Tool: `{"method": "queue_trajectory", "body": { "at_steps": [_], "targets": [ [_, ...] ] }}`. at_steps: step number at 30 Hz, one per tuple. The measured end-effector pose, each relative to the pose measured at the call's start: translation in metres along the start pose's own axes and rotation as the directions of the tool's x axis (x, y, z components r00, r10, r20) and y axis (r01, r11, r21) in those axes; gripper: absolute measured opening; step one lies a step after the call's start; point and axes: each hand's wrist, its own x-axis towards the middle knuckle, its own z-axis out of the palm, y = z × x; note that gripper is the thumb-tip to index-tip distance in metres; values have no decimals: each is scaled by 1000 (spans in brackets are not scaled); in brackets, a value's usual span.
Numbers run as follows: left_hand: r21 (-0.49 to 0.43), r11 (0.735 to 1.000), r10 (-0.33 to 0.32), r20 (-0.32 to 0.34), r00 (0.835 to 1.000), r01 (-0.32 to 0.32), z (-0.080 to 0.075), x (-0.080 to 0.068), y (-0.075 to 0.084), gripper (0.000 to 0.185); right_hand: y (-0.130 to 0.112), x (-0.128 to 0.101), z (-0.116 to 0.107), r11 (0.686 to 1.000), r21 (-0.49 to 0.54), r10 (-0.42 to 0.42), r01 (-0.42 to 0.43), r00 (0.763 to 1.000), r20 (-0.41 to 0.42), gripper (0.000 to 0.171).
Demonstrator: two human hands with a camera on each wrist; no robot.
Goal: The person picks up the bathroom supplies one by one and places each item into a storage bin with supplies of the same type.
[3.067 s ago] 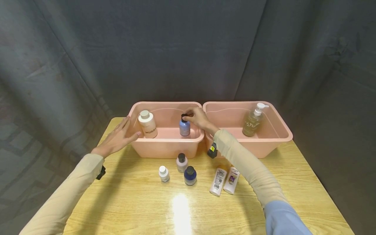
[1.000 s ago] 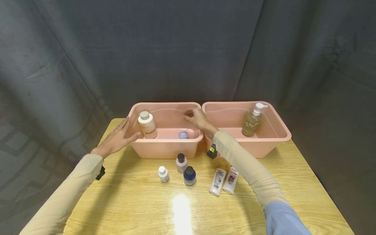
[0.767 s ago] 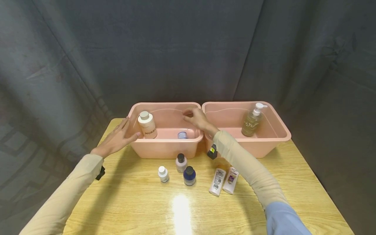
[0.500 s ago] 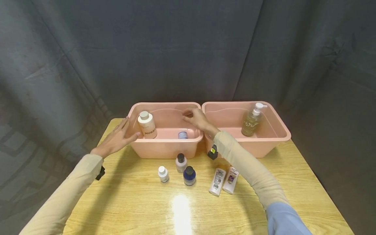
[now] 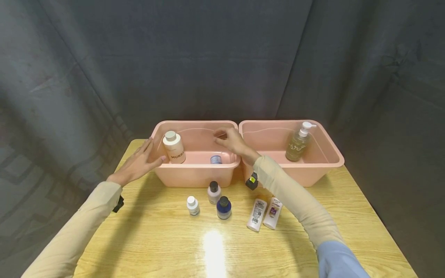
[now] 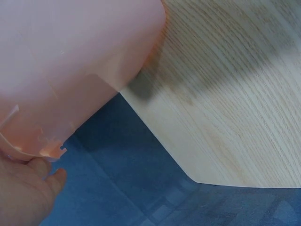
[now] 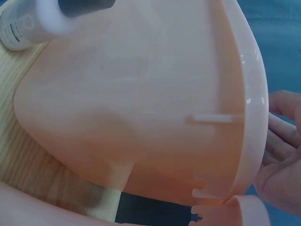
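Note:
My left hand (image 5: 139, 163) rests with straight fingers on the left end of the left pink bin (image 5: 194, 175); the left wrist view also shows this hand (image 6: 28, 190) at the rim. Over the bin's right end is my right hand (image 5: 233, 141), its fingers loosely bent around nothing. Below it a light blue bottle (image 5: 216, 159) lies on the bin floor, partly hidden by the front wall. A white bottle (image 5: 175, 148) lettered "MURRA" stands at the bin's left end. In the right wrist view the right hand (image 7: 282, 150) shows beyond the rim.
The right pink bin (image 5: 292, 170) adjoins, with a green pump bottle (image 5: 296, 146) inside. On the table (image 5: 167, 239) stand a small white bottle (image 5: 193, 207), a pale bottle (image 5: 214, 195) and a dark blue bottle (image 5: 224, 209). Two white bottles (image 5: 256, 216) lie near the right forearm.
About three seconds ago my right hand held the light blue bottle upright by its black cap; now the bottle lies in the bin, released. The left hand has stayed put.

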Motion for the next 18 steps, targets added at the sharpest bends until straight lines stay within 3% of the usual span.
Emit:
{"method": "queue_trajectory", "body": {
  "at_steps": [18],
  "targets": [
    [-12,1000,1,-2,1000,-1,2,3,0,97,-8,-5,-2,1000,25,-16,16,1000,13,27]
  ]
}}
